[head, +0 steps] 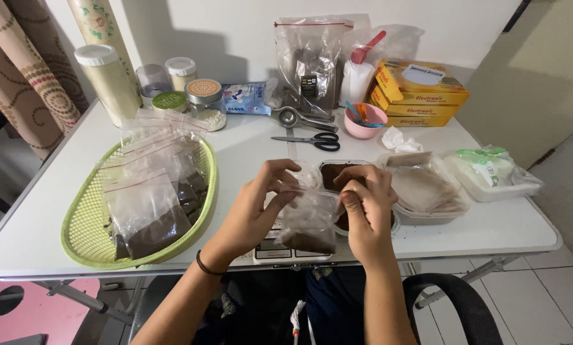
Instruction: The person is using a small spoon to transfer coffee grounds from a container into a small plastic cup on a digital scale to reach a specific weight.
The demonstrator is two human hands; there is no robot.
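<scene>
Both hands are working at the table's (491,230) near edge, low in the frame's centre, with bare tabletop showing only to the lower right. The left hand (254,204) and right hand (365,204) are each pinching a top corner of one small bag (309,220), which is hanging upright, long axis vertical, brown powder settling at its bottom, above a scale (273,250). One green basket (82,223) of filled bags is sitting at the left; one pair of scissors (309,139) is lying behind.

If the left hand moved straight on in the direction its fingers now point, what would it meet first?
The left hand points right, across the top of the small clear bag of brown powder it pinches. It would probably meet the right hand first, gripping the bag's other top corner; the depth between them is unclear.
</scene>
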